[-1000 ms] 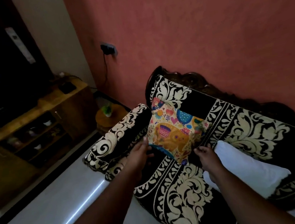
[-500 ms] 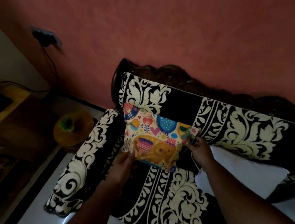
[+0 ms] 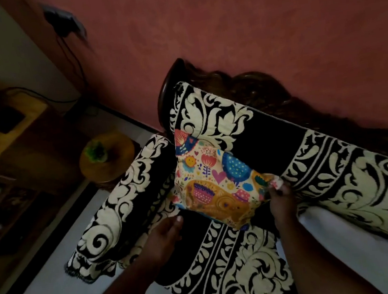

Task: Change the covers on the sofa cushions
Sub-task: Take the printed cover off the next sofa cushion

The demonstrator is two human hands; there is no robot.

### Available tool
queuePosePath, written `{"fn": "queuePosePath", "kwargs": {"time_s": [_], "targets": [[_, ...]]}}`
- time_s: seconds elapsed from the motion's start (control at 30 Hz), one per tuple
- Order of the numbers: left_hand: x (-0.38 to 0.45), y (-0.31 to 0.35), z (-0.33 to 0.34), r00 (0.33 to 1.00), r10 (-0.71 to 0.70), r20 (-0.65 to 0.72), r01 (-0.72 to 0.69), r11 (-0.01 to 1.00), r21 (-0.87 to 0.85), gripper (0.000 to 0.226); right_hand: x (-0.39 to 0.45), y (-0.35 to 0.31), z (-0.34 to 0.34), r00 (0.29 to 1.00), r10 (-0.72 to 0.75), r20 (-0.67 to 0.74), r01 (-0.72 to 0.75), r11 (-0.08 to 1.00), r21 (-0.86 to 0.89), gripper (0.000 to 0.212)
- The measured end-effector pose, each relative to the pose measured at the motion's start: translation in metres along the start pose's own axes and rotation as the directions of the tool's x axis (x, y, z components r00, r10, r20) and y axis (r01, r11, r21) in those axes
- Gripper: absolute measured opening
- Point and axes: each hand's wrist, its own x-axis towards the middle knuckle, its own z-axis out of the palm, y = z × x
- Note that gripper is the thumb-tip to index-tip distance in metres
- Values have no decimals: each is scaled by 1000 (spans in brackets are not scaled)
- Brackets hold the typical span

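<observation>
Since half a second ago, the left hand [image 3: 164,233] has slipped off the patterned cushion [image 3: 217,183] and now sits just below its lower left corner, fingers loosely extended, holding nothing. At lower right of centre, the right hand [image 3: 281,199] pinches the cushion's right corner. At mid-frame the cushion leans against the black-and-cream sofa [image 3: 326,179], beside the armrest [image 3: 126,204]. A bare white cushion [image 3: 346,238] lies at right. Farther off at left stands a round wooden stool [image 3: 108,161].
</observation>
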Motion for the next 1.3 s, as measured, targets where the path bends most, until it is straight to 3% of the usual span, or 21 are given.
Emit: {"fn": "queuePosePath", "kwargs": {"time_s": [0.13, 0.23, 0.33, 0.37, 0.4, 0.5, 0.57, 0.67, 0.73, 0.8, 0.9, 1.03, 1.17, 1.3], "targets": [[-11, 1, -17, 987, 158, 33, -161, 977, 140, 32, -93, -42, 24, 970, -208, 123, 209, 978, 10, 21], [-25, 8, -34, 946, 307, 103, -323, 918, 229, 26, -163, -77, 56, 884, -345, 317, 337, 938, 83, 19], [-29, 8, -61, 884, 447, 136, -464, 804, 373, 90, -240, -124, 97, 747, -474, 467, 434, 879, 197, 11], [-31, 9, -77, 869, 482, 110, -484, 784, 389, 100, -265, -139, 112, 716, -504, 483, 443, 863, 244, 8], [-33, 11, -90, 853, 517, 70, -503, 779, 374, 95, -285, -152, 123, 693, -521, 499, 439, 853, 281, 7], [-54, 27, -142, 804, 585, -106, -522, 781, 344, 47, -336, -184, 155, 589, -645, 486, 549, 761, 345, 19], [-64, 31, -181, 780, 590, -209, -506, 791, 343, 26, -366, -201, 171, 534, -682, 499, 580, 726, 371, 11], [-76, 28, -243, 785, 555, -275, -528, 832, 172, 28, -408, -220, 194, 517, -719, 464, 600, 691, 404, 9], [-77, 37, -253, 837, 462, -293, -486, 874, -10, 26, -405, -219, 191, 514, -761, 395, 680, 643, 353, 16], [-82, 39, -278, 896, 337, -291, -410, 877, -249, 28, -417, -209, 204, 484, -818, 311, 829, 542, 135, 23], [-89, 53, -302, 941, 246, -231, -330, 813, -479, 36, -435, -189, 218, 438, -877, 198, 899, 422, -116, 21], [-92, 64, -321, 960, 219, -173, -278, 773, -570, 24, -444, -193, 229, 376, -908, 187, 919, 338, -205, 22], [-79, 68, -327, 955, 232, -184, -296, 760, -579, 23, -440, -202, 241, 308, -913, 268, 932, 233, -279, 22], [-52, 69, -331, 938, 255, -236, -341, 810, -477, 23, -419, -206, 256, 262, -908, 326, 946, 175, -271, 16]]}}
